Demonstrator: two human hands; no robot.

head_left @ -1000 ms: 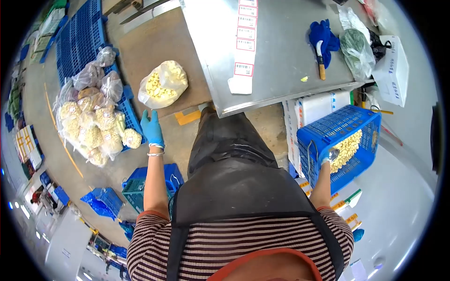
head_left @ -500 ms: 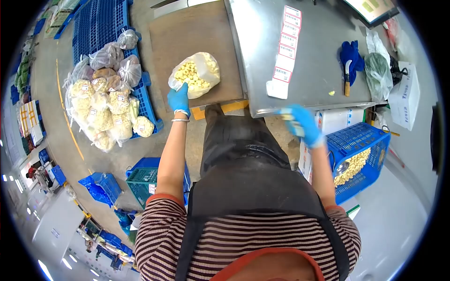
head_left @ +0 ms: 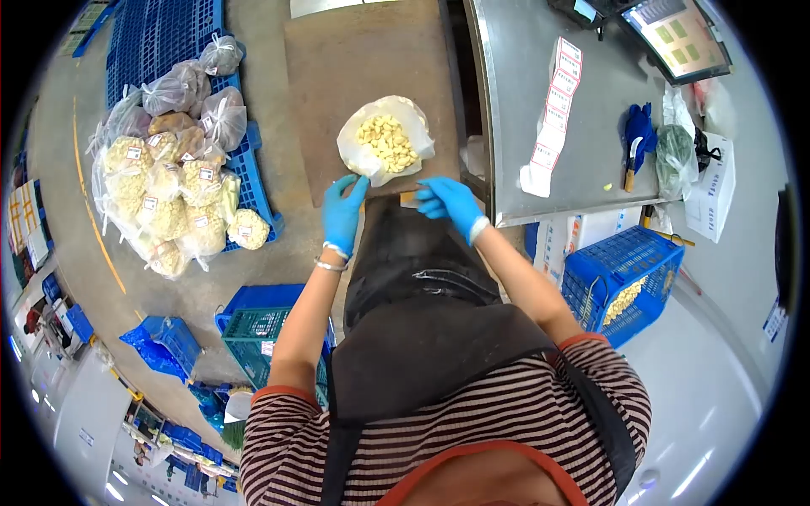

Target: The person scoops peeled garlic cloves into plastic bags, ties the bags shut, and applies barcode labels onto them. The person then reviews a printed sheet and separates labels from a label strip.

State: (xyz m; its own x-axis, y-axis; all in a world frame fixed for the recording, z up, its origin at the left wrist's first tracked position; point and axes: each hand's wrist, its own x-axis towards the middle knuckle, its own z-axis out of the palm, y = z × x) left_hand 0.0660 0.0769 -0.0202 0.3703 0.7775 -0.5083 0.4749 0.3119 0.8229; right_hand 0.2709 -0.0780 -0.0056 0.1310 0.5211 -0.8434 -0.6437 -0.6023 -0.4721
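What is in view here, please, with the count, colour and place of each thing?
open bag: one, whitish, on the brown board
pale pieces: many, yellowish, inside it
brown board: one, brown, top centre
metal table: one, grey, upper right
label strip: one, white and red, on the table
screen: one, dark-framed, top right
wooden handle: one, brown, by blue material
filled bags: many, translucent, left
pallet: blue, under them; count unclear
right-hand crate: one, blue, below the table
green crate: one, lower left
background: too small to tell
apron: one, black, worn
left hand: one, blue-gloved, at the bag's near edge
right hand: one, blue-gloved, beside the bag
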